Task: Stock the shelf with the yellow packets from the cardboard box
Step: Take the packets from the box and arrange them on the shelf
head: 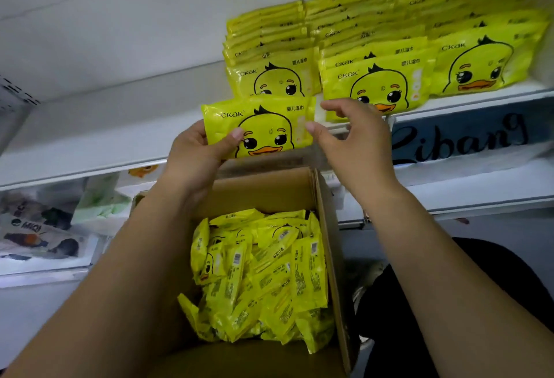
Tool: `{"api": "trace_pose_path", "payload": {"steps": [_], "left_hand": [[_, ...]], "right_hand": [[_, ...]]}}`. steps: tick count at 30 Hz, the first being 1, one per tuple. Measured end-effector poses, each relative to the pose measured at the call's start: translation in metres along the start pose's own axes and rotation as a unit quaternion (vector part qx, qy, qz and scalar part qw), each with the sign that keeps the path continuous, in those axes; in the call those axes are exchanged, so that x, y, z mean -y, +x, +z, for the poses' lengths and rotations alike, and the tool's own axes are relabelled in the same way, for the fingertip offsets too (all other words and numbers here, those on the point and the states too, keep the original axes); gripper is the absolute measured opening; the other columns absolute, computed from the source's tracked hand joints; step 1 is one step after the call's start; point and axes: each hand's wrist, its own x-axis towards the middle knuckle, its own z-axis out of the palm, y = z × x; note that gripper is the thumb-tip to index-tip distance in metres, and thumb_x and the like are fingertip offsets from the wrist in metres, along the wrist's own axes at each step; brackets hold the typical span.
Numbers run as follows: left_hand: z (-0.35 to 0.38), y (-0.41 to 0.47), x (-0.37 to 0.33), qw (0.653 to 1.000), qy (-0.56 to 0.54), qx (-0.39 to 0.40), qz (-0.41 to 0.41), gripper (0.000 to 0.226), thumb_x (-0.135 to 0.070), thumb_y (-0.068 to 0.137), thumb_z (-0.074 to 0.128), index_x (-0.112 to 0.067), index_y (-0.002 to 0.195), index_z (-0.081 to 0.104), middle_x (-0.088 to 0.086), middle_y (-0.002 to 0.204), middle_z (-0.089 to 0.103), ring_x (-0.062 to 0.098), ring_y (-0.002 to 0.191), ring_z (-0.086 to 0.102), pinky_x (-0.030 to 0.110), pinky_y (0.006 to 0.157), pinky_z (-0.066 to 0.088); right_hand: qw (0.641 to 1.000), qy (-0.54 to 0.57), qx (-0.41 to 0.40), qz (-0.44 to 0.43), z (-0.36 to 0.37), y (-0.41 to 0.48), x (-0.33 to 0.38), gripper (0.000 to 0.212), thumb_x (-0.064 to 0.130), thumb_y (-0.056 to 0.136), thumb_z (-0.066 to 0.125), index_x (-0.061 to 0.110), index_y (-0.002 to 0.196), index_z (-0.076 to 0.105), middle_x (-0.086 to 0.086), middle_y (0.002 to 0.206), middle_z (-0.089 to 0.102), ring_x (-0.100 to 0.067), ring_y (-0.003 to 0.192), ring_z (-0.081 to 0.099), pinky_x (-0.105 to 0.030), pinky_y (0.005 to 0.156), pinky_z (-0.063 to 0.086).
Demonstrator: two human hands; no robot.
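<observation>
Cardboard box, open-topped and closest to the camera, holds a deep jumble of yellow packets lying on edge and at all angles, a sign that much of the stocking lies ahead. Level with it at left, a lower shelf carries other wrapped goods.

Above the box, the person's left hand grips one packet by its lower left corner. The thumb is pressed on the duck-printed front and the fingers are curled behind, holding the packet upright and face-out just before the shelf edge. The right hand hovers at the packet's right edge with fingers loosely spread, holding nothing. Its thumb tip appears to meet the wrapper, though the angle makes contact hard to confirm.

Past the hands, a blue label strip runs along the front of the white shelf. The shelf already carries three rows of the same packets standing face-out: a left row, a middle row and a right row, each reaching back towards the rear wall.

The raised packet sits in front of the left row, the likely slot for it. White shelf surface shows to the left of the rows, leaving room for more. Weighing the filled rows against the heap in the box, the job looks roughly midway, with this packet not yet set down.
</observation>
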Motion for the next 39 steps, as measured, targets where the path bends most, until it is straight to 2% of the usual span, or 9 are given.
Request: {"api": "trace_pose_path", "payload": {"steps": [4, 9, 16, 20, 23, 26, 33, 36, 39], "left_hand": [[0.010, 0.044, 0.001, 0.999, 0.018, -0.023, 0.039, 0.032, -0.013, 0.095, 0.071, -0.009, 0.127, 0.066, 0.011, 0.119, 0.075, 0.028, 0.113, 0.072, 0.045, 0.105, 0.053], [0.025, 0.078, 0.010, 0.996, 0.044, -0.045, 0.069, 0.033, -0.015, 0.096, 0.072, -0.008, 0.128, 0.067, 0.005, 0.116, 0.076, 0.022, 0.109, 0.073, 0.038, 0.099, 0.057], [0.029, 0.101, 0.017, 0.982, 0.133, -0.089, 0.100, 0.032, -0.036, 0.085, 0.080, -0.019, 0.111, 0.073, 0.002, 0.105, 0.078, 0.019, 0.098, 0.075, 0.047, 0.093, 0.060], [0.034, 0.106, 0.017, 0.977, 0.157, -0.095, 0.111, 0.033, -0.044, 0.080, 0.080, -0.023, 0.103, 0.071, 0.005, 0.103, 0.076, 0.024, 0.096, 0.073, 0.048, 0.088, 0.060], [0.038, 0.108, 0.019, 0.974, 0.165, -0.108, 0.117, 0.033, -0.046, 0.080, 0.082, -0.024, 0.100, 0.068, 0.004, 0.101, 0.073, 0.021, 0.091, 0.069, 0.043, 0.085, 0.059], [0.041, 0.105, 0.019, 0.967, 0.179, -0.141, 0.116, 0.039, -0.040, 0.082, 0.084, -0.019, 0.103, 0.060, -0.004, 0.094, 0.064, 0.007, 0.079, 0.057, 0.028, 0.074, 0.051], [0.020, 0.066, 0.025, 0.952, 0.223, -0.165, 0.132, 0.042, -0.034, 0.085, 0.083, -0.019, 0.112, 0.054, 0.001, 0.110, 0.062, 0.012, 0.097, 0.055, 0.018, 0.081, 0.044], [0.000, 0.028, 0.038, 0.944, 0.255, -0.154, 0.139, 0.035, -0.033, 0.088, 0.080, -0.023, 0.111, 0.055, 0.000, 0.114, 0.063, 0.012, 0.104, 0.057, 0.024, 0.087, 0.043], [-0.026, -0.017, 0.059, 0.948, 0.264, -0.159, 0.085, 0.034, -0.034, 0.089, 0.079, -0.021, 0.113, 0.060, -0.002, 0.114, 0.063, 0.013, 0.106, 0.058, 0.025, 0.089, 0.042]], "right_hand": [[0.999, -0.034, 0.022, 0.002, 0.008, 0.009, -0.005, 0.029, 0.038, 0.087, 0.075, 0.023, 0.111, 0.070, 0.014, 0.107, 0.059, -0.015, 0.115, 0.053, -0.035, 0.093, 0.047], [0.991, -0.082, 0.104, -0.004, 0.024, 0.014, -0.014, 0.036, 0.044, 0.086, 0.074, 0.024, 0.115, 0.070, 0.007, 0.114, 0.063, -0.014, 0.120, 0.047, -0.035, 0.097, 0.042], [0.981, -0.148, 0.123, -0.025, 0.035, 0.023, -0.023, 0.034, 0.042, 0.090, 0.069, 0.020, 0.117, 0.071, 0.003, 0.116, 0.066, -0.018, 0.119, 0.046, -0.038, 0.096, 0.043], [0.981, -0.152, 0.114, -0.033, 0.038, 0.024, -0.026, 0.032, 0.039, 0.091, 0.069, 0.018, 0.115, 0.072, 0.003, 0.114, 0.066, -0.017, 0.117, 0.046, -0.033, 0.095, 0.041], [0.983, -0.144, 0.109, -0.034, 0.037, 0.024, -0.029, 0.031, 0.038, 0.091, 0.069, 0.017, 0.114, 0.072, 0.003, 0.113, 0.067, -0.017, 0.117, 0.047, -0.031, 0.095, 0.040], [0.985, -0.132, 0.108, -0.037, 0.037, 0.022, -0.030, 0.032, 0.039, 0.091, 0.070, 0.017, 0.114, 0.072, 0.003, 0.113, 0.067, -0.016, 0.118, 0.047, -0.029, 0.093, 0.038], [0.986, -0.122, 0.103, -0.054, 0.030, 0.006, -0.021, 0.035, 0.045, 0.091, 0.067, 0.018, 0.112, 0.072, 0.005, 0.110, 0.067, -0.016, 0.119, 0.046, -0.033, 0.094, 0.041], [0.983, -0.107, 0.140, -0.059, 0.029, -0.011, -0.012, 0.034, 0.046, 0.089, 0.069, 0.019, 0.110, 0.072, 0.006, 0.108, 0.067, -0.013, 0.115, 0.048, -0.031, 0.091, 0.042], [0.972, -0.099, 0.206, -0.048, 0.036, -0.033, -0.003, 0.034, 0.047, 0.088, 0.070, 0.021, 0.110, 0.073, 0.006, 0.104, 0.067, -0.014, 0.107, 0.053, -0.031, 0.088, 0.043]]}}
